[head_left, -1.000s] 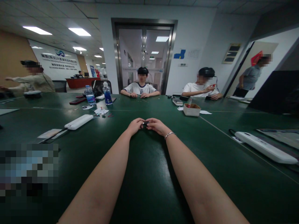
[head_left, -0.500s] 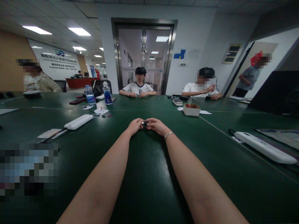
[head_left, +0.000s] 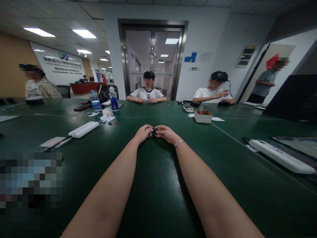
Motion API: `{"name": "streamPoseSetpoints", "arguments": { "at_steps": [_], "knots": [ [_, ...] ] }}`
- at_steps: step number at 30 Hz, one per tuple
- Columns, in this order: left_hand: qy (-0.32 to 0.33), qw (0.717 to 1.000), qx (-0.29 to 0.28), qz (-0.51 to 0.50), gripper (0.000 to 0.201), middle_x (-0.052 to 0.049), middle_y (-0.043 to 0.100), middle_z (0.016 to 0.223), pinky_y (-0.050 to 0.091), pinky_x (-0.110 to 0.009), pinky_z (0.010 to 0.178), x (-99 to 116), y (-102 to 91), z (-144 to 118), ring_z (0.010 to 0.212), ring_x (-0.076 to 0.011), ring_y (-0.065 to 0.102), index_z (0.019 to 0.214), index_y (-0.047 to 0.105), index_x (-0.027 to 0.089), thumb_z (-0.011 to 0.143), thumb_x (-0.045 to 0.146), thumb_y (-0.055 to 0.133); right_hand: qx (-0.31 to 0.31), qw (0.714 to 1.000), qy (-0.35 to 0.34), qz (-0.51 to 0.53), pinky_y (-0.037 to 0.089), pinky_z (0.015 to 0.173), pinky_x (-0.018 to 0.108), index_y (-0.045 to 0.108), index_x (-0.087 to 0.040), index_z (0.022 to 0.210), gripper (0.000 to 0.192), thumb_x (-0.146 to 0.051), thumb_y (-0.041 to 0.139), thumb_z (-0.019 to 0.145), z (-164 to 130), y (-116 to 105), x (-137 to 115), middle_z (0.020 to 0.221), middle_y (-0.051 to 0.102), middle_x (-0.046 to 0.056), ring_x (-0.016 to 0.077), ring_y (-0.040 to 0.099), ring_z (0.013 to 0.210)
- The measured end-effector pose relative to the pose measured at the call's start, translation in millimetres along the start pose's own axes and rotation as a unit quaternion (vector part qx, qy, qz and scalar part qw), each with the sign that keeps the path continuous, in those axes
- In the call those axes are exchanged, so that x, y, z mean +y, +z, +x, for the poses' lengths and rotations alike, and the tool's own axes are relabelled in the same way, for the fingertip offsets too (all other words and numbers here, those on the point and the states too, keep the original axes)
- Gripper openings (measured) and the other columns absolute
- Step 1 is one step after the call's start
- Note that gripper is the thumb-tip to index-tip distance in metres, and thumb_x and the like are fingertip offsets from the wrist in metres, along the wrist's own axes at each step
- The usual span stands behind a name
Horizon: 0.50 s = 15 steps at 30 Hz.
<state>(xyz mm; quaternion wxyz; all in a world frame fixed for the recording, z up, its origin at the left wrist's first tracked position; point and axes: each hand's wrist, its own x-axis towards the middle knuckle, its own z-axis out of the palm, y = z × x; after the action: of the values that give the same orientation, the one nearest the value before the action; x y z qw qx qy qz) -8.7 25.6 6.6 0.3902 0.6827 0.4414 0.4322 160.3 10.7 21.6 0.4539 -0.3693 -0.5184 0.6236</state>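
**Both hands pinch one small object at mid-table**

Where the dark green glossy table [head_left: 153, 185] spreads widest, two bare forearms run out to its middle. Long white plastic power strips lie left [head_left: 83, 129] and right [head_left: 279, 156]; a small open cardboard box [head_left: 203, 116] sits beyond. Left hand [head_left: 143, 133] and right hand [head_left: 166, 133] meet, fingers curled, together gripping a small dark metallic object [head_left: 154, 130], mostly hidden, just above the tabletop.
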Motion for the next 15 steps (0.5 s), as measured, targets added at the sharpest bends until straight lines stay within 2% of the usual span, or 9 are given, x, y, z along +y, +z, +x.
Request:
{"name": "streamPoseSetpoints", "arguments": {
  "at_steps": [7, 15],
  "knots": [
    [0.008, 1.000, 0.004, 0.002, 0.024, 0.002, 0.056, 0.052, 0.039, -0.021, 0.050, -11.6, 0.6, 5.5, 0.047, -0.0100, 0.051, 0.086, 0.055, 0.015, 0.084, 0.037, 0.044, -0.007, 1.000, -0.006, -0.008, 0.054, 0.058, 0.017, 0.059, -0.013, 0.087, 0.025, 0.008, 0.054, 0.075, 0.1, 0.0, 0.6, 0.076, 0.060, 0.002, 0.0072, 0.061, 0.056],
    [-0.021, 0.999, 0.017, 0.027, 0.031, -0.001, 0.059, 0.053, 0.040, -0.022, 0.052, -5.3, -0.5, 1.5, 0.048, -0.0106, 0.053, 0.080, 0.054, 0.015, 0.084, 0.044, 0.045, -0.009, 1.000, -0.007, -0.012, 0.054, 0.059, 0.018, 0.057, -0.014, 0.087, 0.026, 0.008, 0.055, 0.074, -3.2, 1.3, -1.8, 0.078, 0.061, 0.002, 0.0077, 0.062, 0.058]
  ]
}}
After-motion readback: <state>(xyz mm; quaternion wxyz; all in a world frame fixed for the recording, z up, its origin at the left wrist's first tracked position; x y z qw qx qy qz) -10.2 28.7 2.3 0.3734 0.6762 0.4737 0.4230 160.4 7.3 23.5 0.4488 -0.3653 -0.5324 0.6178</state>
